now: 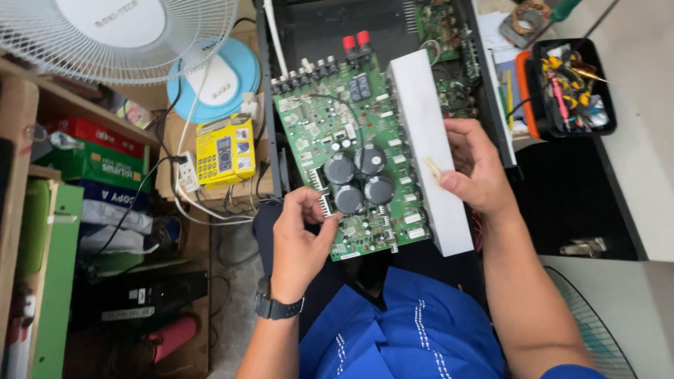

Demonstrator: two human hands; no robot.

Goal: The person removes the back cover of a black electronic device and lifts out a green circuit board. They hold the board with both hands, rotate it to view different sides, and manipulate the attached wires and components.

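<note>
I hold a green circuit board [330, 133] tilted above my lap. It carries several large black capacitors [358, 179], two red terminals [356, 41] at its far edge and a long white heat sink [425, 133] along its right side. My left hand [298, 242] pinches the board's near left edge by a small finned part. My right hand [474, 168] grips the heat sink from the right, thumb on its face. A black wristwatch [277, 307] sits on my left wrist.
An open black chassis [316, 24] with more boards lies behind. A yellow multimeter [225, 149] and cables sit to the left, under a white fan [116, 31]. A black tray of tools [572, 88] stands at the right on a white table. Shelves with boxes fill the left.
</note>
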